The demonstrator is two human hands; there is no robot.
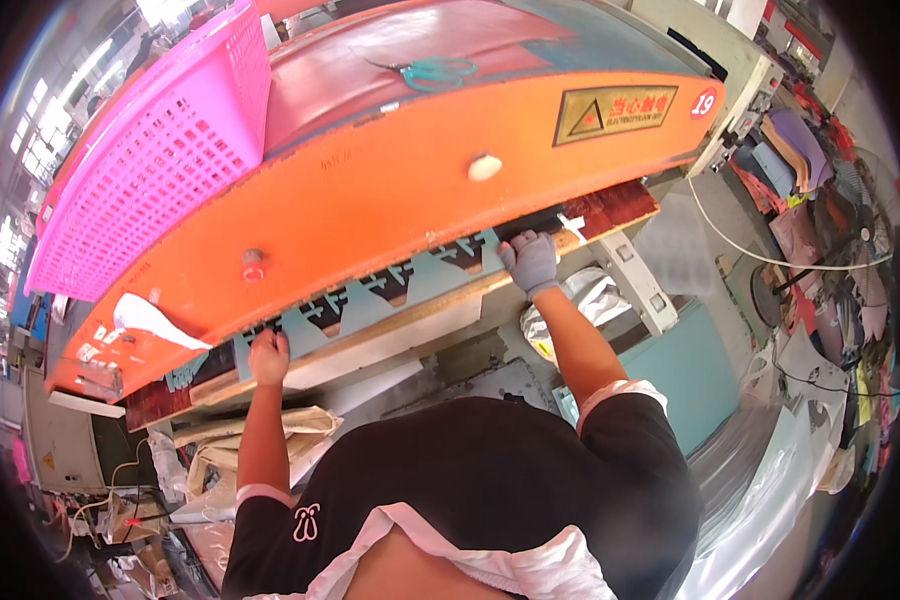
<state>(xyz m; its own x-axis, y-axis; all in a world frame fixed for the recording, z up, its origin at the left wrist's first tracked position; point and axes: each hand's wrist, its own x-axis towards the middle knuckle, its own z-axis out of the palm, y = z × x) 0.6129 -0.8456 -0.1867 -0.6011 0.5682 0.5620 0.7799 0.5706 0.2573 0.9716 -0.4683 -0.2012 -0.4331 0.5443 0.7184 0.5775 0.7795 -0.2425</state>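
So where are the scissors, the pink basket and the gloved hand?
scissors [438, 70], head view, on the teal handles.
pink basket [160, 150], head view, on its perforated side wall.
right hand [531, 262], head view, on the back of the grey glove.

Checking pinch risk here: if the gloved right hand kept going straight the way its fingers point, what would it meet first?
The right hand points into the dark gap under the orange machine head, fingers on the teal cut sheet. Going on, it would probably slide along that sheet beneath the head's lower edge; depth there is unclear.
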